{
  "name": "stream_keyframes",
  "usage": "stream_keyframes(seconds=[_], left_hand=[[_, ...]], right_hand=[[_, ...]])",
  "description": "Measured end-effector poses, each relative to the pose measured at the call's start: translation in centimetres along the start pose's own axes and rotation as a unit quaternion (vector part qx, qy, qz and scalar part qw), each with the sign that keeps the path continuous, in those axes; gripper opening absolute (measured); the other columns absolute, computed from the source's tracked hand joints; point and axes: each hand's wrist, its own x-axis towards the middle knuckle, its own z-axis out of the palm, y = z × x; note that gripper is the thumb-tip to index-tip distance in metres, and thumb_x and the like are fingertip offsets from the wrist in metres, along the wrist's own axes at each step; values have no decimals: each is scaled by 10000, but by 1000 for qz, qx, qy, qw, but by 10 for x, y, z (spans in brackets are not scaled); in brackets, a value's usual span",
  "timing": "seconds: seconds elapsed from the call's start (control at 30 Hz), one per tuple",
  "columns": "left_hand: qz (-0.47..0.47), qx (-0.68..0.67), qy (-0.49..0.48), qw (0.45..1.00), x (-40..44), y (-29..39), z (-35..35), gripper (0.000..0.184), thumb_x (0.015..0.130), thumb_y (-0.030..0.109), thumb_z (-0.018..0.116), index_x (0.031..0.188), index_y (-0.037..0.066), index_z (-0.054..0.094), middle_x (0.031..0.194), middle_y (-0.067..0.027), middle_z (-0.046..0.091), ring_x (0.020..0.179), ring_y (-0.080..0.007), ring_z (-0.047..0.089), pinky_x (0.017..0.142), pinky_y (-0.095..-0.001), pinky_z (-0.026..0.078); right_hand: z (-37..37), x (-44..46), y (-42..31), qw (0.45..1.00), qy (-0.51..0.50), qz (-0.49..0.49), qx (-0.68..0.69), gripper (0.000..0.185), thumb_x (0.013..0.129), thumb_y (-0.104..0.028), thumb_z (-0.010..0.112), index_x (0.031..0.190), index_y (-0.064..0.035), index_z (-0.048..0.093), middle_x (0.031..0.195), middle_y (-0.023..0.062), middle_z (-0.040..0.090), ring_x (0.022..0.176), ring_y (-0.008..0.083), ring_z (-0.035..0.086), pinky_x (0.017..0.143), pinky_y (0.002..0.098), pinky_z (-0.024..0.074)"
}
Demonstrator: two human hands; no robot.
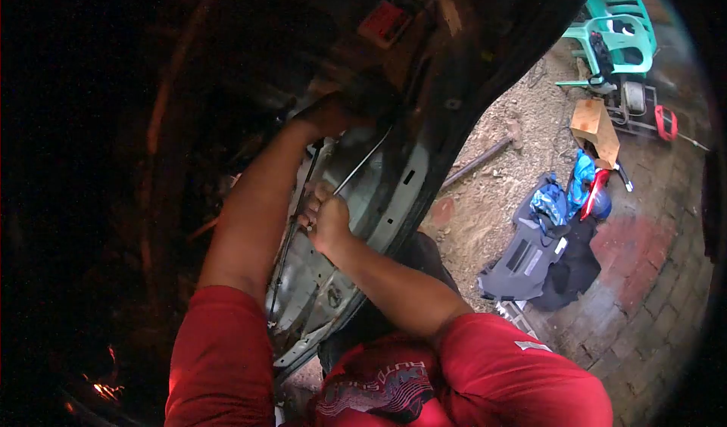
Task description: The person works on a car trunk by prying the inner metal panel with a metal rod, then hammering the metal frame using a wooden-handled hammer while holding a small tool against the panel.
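My right hand (pixel 329 219) is closed, with a slender shiny metal rod (pixel 363 162) slanting up and to the right out of the fist. The rod's far end reaches into shadow, and its kind does not show. My left hand (pixel 333 115) reaches forward into the dark, above the right one. Its fingers are too dark to make out. Both hands are over the pale metal panel (pixel 405 188) of a vehicle body, which has slots and holes along its edge. A dark cable or thin rod (pixel 286 253) runs along the panel below my hands.
A dark, curved vehicle edge (pixel 485 101) borders the work area. On the ground to the right lie a long-handled hammer (pixel 485 158), grey trim pieces (pixel 522 260), blue cloth (pixel 551 202) and a wooden block (pixel 596 130). A green plastic chair (pixel 625 45) stands behind. A red box-like object (pixel 385 24) sits deeper inside.
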Motion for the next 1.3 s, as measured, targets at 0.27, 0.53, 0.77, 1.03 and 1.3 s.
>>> stream_keyframes(seconds=[0.27, 0.53, 0.77, 1.03, 1.3], left_hand=[[1, 57, -73, 996, -5, 13, -10, 491, 925, 475, 634, 1229, 100, 724, 1256, -167, 704, 1186, -328, 652, 1057, -423, 471], [-5, -8, 15, 1000, 4, -15, 9, 570, 846, 479, 740, 1237, 65, 710, 1260, -192, 700, 1170, -329, 663, 993, -411, 510], [4, 23, -7, 1000, 0, -11, 9, 612, 884, 494, 710, 1318, 66, 653, 1289, -187, 688, 1192, -329, 658, 972, -424, 522], [8, 139, 16, 990, -13, 0, 10, 516, 994, 464, 564, 1313, 69, 658, 1277, -206, 685, 1166, -353, 662, 998, -440, 515], [-25, 60, 13, 998, -15, 14, 10, 509, 1003, 489, 542, 1237, 61, 688, 1230, -210, 700, 1102, -366, 677, 968, -461, 516]], right_hand=[[9, 2, -3, 1000, 7, -1, -20, 175, 1028, -208, 433, 1008, -103, 572, 638, -60, 337, 529, 114, 281, 563, 321, 302], [11, -1, -25, 998, 24, 65, -6, 207, 1029, -229, 435, 919, -107, 561, 650, -46, 362, 527, 119, 298, 519, 312, 282], [3, -21, -50, 960, 155, -100, -210, 118, 1020, -200, 542, 1080, -115, 486, 699, 14, 446, 560, 142, 432, 457, 321, 365], [-43, 6, -45, 811, 200, -237, -496, 170, 1015, -139, 503, 1167, -75, 459, 824, 79, 548, 629, 183, 537, 470, 364, 461], [-17, -70, -211, 949, -65, 213, -221, 149, 1000, -158, 511, 966, -32, 582, 757, 70, 549, 576, 189, 497, 425, 321, 400]])
